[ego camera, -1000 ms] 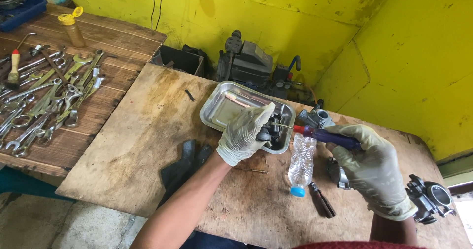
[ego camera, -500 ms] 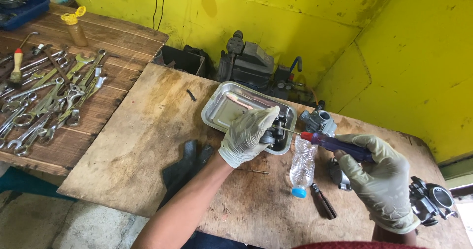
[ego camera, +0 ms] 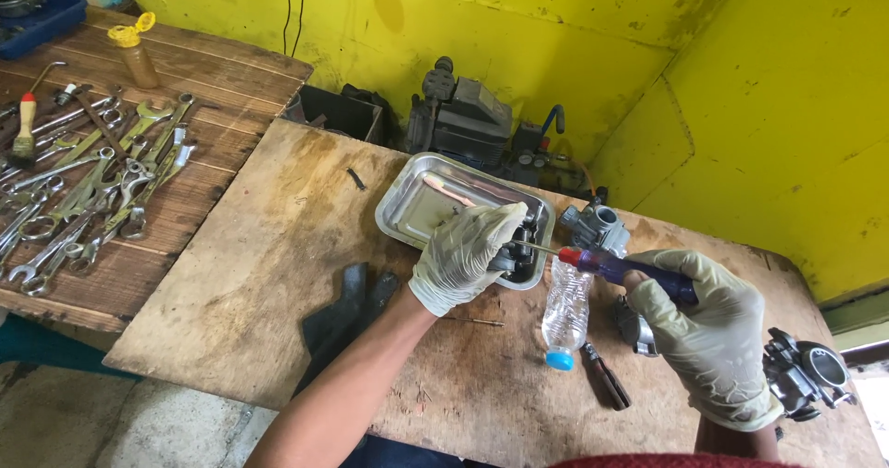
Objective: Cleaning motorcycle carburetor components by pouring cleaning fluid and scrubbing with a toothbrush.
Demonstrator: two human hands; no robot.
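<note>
Gloved right hand (ego camera: 713, 338) at 4 o'clock is wrapped tight around a purple-handled screwdriver (ego camera: 620, 266), shaft pointing toward 9. Gloved left hand (ego camera: 463, 250), centre, is closed around a small dark engine part (ego camera: 514, 255) held just over the near rim of the steel tray (ego camera: 407, 199), tip touching it. Clear bottle (ego camera: 567, 311) lies just below (blue cap toward me). Risk: tip slips off the screw and jabs the left glove if the shaft tilts. Spanners (ego camera: 83, 199) sit far out at 10 o'clock.

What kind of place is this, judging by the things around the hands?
Probably a small engine repair workshop: many wrenches lie on a wooden bench, carburetor-like parts sit on the worktable, and the right hand holds a screwdriver.
</note>
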